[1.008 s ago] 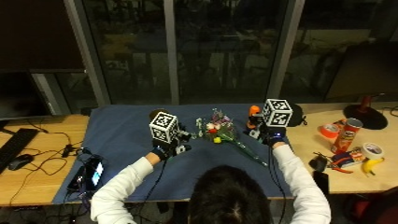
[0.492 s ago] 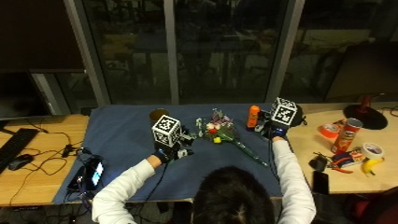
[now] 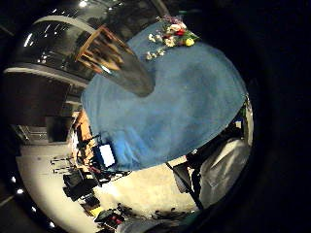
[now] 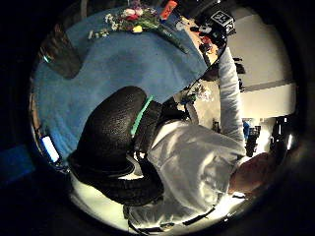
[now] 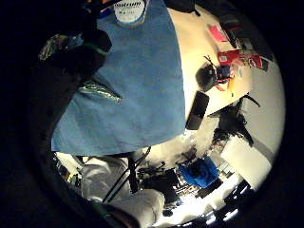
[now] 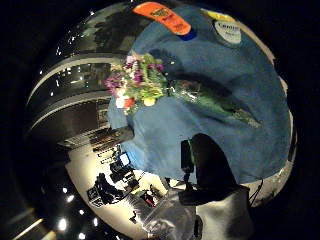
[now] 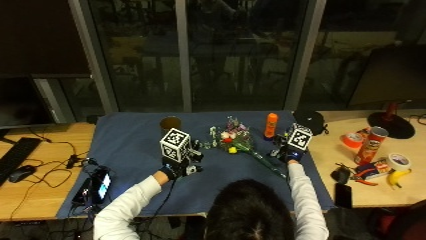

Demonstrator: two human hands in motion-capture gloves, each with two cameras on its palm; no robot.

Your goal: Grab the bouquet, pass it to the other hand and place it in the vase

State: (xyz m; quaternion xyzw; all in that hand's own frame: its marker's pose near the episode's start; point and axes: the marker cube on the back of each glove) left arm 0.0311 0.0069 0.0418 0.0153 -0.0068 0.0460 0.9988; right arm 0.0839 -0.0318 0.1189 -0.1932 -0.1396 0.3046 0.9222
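1. The bouquet [image 7: 238,142] lies flat on the blue cloth [image 7: 133,135] that covers the middle of the worktop [image 7: 40,165], flowers toward the windows and stems pointing to your right side. Nothing lifts it yet.
2. Your right hand [image 7: 287,152] is just beside the stem end. The pictures do not show how its fingers stand, so I cannot tell if it already touches the stems.
3. Your left hand [image 7: 174,169] stays apart from the bouquet, over the cloth. I cannot tell its fingers either; its palm views show only cloth and the vase, nothing close to the palm.
4. The vase [image 7: 170,123] stands upright near the far edge of the cloth, without flowers.
5. By my judgement all steps are left: picking up, passing over, placing in the vase.
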